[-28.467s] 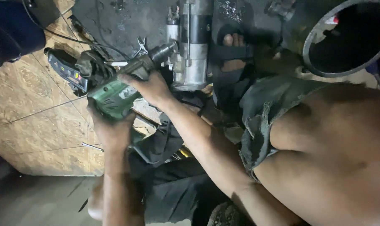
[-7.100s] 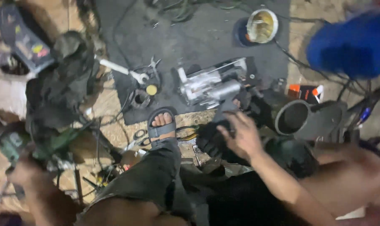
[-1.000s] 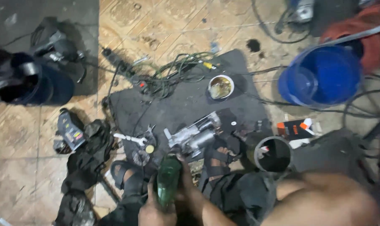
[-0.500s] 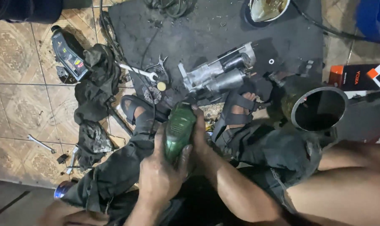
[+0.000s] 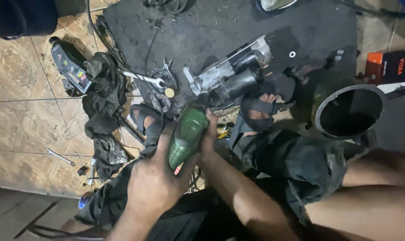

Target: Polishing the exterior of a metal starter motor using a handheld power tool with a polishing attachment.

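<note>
Gripping green power tool (image 5: 187,134) with both hands: left hand (image 5: 155,183) closed round its body, right hand (image 5: 208,134) curled against its far side. Beyond tool, starter motor (image 5: 231,76) on black mat (image 5: 202,31); left of motor, wrench (image 5: 142,78); right, black pipe (image 5: 349,111).

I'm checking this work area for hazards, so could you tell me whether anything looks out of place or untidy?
Yes. A spanner lies alone on the tiled floor, away from the black mat. Dirty rags are heaped at the mat's left edge. Both hands, left hand and right hand, grip a green power tool.
</note>
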